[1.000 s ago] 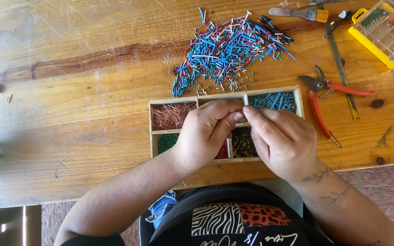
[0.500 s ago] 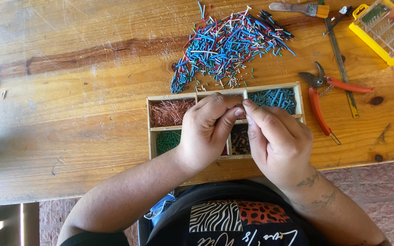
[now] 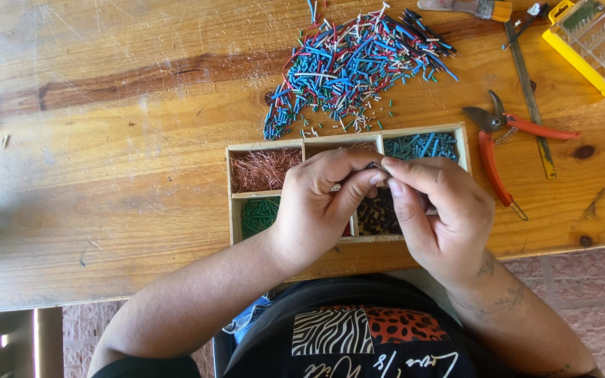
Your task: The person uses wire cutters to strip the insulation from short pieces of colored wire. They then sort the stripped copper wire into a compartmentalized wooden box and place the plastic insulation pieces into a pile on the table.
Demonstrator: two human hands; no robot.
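My left hand (image 3: 320,210) and my right hand (image 3: 442,213) meet over a wooden compartment box (image 3: 241,210), fingertips pinched together on a small dark wire piece (image 3: 372,166). The box holds bare copper strands (image 3: 260,170) at upper left, green pieces (image 3: 259,213) at lower left, blue pieces (image 3: 421,145) at upper right and black pieces (image 3: 378,215) in the middle, partly hidden by my hands. A heap of cut insulated wire pieces (image 3: 355,63) in blue, red, green and white lies just beyond the box.
Orange-handled pruning shears (image 3: 502,143) lie right of the box. A metal ruler (image 3: 526,80), a brush (image 3: 467,8) and a yellow case of small tools (image 3: 593,42) sit at the table's far right. The wooden table's near edge (image 3: 106,297) runs above a brick floor.
My hands stay pinched together over the box, with only slight finger movement. The view has shifted a little.
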